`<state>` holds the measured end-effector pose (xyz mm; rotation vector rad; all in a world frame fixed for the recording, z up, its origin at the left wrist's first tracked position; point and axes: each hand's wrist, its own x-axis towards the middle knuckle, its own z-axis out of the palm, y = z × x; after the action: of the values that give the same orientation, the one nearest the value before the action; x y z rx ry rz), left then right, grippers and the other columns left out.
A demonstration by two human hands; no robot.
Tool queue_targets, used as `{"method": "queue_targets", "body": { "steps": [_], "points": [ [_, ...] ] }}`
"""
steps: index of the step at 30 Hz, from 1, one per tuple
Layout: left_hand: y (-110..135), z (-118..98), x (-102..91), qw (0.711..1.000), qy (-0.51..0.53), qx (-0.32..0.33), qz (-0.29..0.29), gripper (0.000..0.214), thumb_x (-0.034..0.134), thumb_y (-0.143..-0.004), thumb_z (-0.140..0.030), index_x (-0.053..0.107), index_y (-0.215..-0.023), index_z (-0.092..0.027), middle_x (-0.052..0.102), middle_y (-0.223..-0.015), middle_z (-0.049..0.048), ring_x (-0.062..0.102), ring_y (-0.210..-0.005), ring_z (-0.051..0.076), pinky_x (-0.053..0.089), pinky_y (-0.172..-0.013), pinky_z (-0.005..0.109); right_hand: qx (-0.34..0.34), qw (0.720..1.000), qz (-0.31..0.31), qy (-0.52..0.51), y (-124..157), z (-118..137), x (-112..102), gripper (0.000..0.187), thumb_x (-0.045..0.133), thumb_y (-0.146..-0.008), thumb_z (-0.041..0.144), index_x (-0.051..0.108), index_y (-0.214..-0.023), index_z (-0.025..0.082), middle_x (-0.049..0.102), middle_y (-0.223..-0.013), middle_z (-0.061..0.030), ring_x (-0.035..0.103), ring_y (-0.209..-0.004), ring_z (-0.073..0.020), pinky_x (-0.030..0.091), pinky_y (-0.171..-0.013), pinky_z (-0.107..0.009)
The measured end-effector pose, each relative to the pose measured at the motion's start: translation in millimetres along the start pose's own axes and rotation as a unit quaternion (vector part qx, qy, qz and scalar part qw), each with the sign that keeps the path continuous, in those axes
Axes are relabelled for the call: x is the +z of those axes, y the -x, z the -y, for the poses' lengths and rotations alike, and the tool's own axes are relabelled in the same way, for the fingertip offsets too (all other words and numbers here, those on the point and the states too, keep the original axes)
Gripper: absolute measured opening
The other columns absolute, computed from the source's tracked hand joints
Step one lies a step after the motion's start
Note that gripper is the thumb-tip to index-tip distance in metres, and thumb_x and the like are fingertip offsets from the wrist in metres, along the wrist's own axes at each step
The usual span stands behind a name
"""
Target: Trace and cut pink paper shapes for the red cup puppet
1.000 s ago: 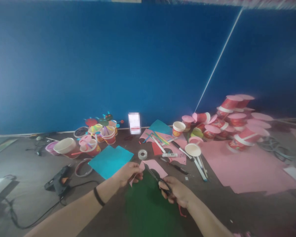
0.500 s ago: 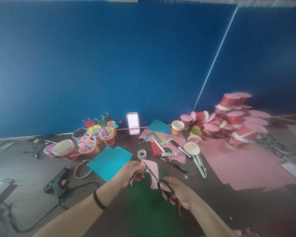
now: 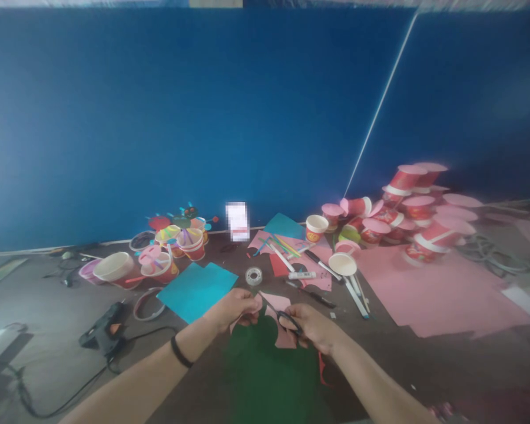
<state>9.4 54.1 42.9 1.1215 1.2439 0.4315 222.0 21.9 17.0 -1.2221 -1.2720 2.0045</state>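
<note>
A piece of pink paper (image 3: 282, 334) with curved cutouts is pinched at its left part by my left hand (image 3: 238, 309). My right hand (image 3: 309, 327) has its fingers through the handles of a pair of scissors (image 3: 290, 321). The scissor blades point up and left across the pink paper, close to my left fingertips. Beneath both hands lies a dark green sheet (image 3: 269, 377). A roll of tape (image 3: 253, 276) sits just beyond my left hand. Part of the paper is hidden behind my left fingers.
A blue sheet (image 3: 198, 291) and a glue gun (image 3: 103, 330) with its cord lie left. Decorated cups (image 3: 189, 244) stand behind. Markers (image 3: 357, 299) and a white cup (image 3: 317, 228) are right of centre. Stacked red cups (image 3: 428, 244) and a large pink sheet (image 3: 433, 294) fill the right.
The scissors and my right hand have shifted slightly up and left, nearer my left hand. The pink paper's right part has swung a little to the right and down.
</note>
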Motion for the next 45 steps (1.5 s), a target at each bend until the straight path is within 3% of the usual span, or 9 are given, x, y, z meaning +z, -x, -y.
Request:
{"method": "queue_targets", "body": {
  "steps": [7, 14, 18, 27, 34, 39, 45],
  "points": [
    [0, 6, -6.6, 0.998, 0.055, 0.001, -0.007, 0.032, 0.065, -0.062, -0.044, 0.053, -0.064, -0.014, 0.062, -0.063, 0.0029, 0.059, -0.058, 0.015, 0.036, -0.048, 0.022, -0.059, 0.996, -0.049, -0.035, -18, 10, 3, 0.035, 0.065, -0.067, 0.047, 0.048, -0.068, 0.017, 0.055, -0.054, 0.0048, 0.033, -0.035, -0.0024, 0.022, -0.033, -0.016],
    [3, 7, 5.8, 0.988, 0.145, 0.02, -0.058, 0.038, 0.067, -0.06, -0.048, 0.059, -0.074, -0.013, 0.064, -0.067, 0.0042, 0.06, -0.06, 0.015, 0.04, -0.051, 0.024, -0.112, 0.992, -0.054, -0.02, -57, 23, 10, 0.034, 0.069, -0.063, 0.041, 0.049, -0.078, 0.018, 0.047, -0.056, 0.0084, 0.037, -0.039, -0.0043, 0.027, -0.035, -0.017],
    [1, 11, 7.9, 0.983, 0.163, 0.037, -0.08, 0.037, 0.064, -0.063, -0.049, 0.059, -0.069, -0.013, 0.063, -0.063, 0.0038, 0.06, -0.056, 0.015, 0.04, -0.049, 0.023, -0.138, 0.99, -0.03, -0.013, -69, 31, 12, 0.034, 0.07, -0.062, 0.039, 0.049, -0.081, 0.018, 0.052, -0.064, 0.0059, 0.039, -0.044, -0.005, 0.028, -0.037, -0.016],
    [-4, 13, 14.8, 0.989, 0.078, 0.058, -0.109, 0.036, 0.063, -0.063, -0.048, 0.059, -0.059, -0.013, 0.064, -0.056, 0.0055, 0.06, -0.052, 0.016, 0.04, -0.048, 0.023, -0.177, 0.979, -0.07, 0.066, -67, 32, 13, 0.03, 0.068, -0.065, 0.035, 0.045, -0.078, 0.02, 0.055, -0.068, 0.0038, 0.049, -0.055, -0.01, 0.035, -0.046, -0.019],
    [-7, 19, 18.4, 0.977, 0.168, 0.077, -0.106, 0.04, 0.064, -0.062, -0.052, 0.06, -0.071, -0.014, 0.063, -0.063, 0.0037, 0.059, -0.057, 0.014, 0.035, -0.045, 0.019, -0.206, 0.965, -0.142, 0.075, -69, 22, 15, 0.029, 0.068, -0.066, 0.034, 0.045, -0.076, 0.02, 0.058, -0.069, 0.0009, 0.056, -0.063, -0.0149, 0.043, -0.057, -0.025],
    [-12, 28, 18.0, 0.981, 0.148, 0.077, -0.095, 0.036, 0.067, -0.06, -0.047, 0.063, -0.07, -0.012, 0.063, -0.067, 0.0052, 0.057, -0.058, 0.013, 0.037, -0.047, 0.019, -0.231, 0.962, -0.109, 0.097, -68, 17, 16, 0.028, 0.068, -0.068, 0.031, 0.044, -0.076, 0.019, 0.058, -0.068, 0.001, 0.058, -0.065, -0.0153, 0.045, -0.062, -0.026],
    [-20, 38, 18.6, 0.977, 0.098, 0.158, -0.103, 0.035, 0.064, -0.065, -0.046, 0.063, -0.059, -0.011, 0.055, -0.051, 0.001, 0.043, -0.044, 0.008, 0.029, -0.044, 0.02, -0.229, 0.96, -0.101, 0.126, -62, 19, 20, 0.026, 0.067, -0.07, 0.032, 0.045, -0.078, 0.019, 0.058, -0.069, 0.0013, 0.057, -0.066, -0.0142, 0.045, -0.063, -0.024]
  ]
}}
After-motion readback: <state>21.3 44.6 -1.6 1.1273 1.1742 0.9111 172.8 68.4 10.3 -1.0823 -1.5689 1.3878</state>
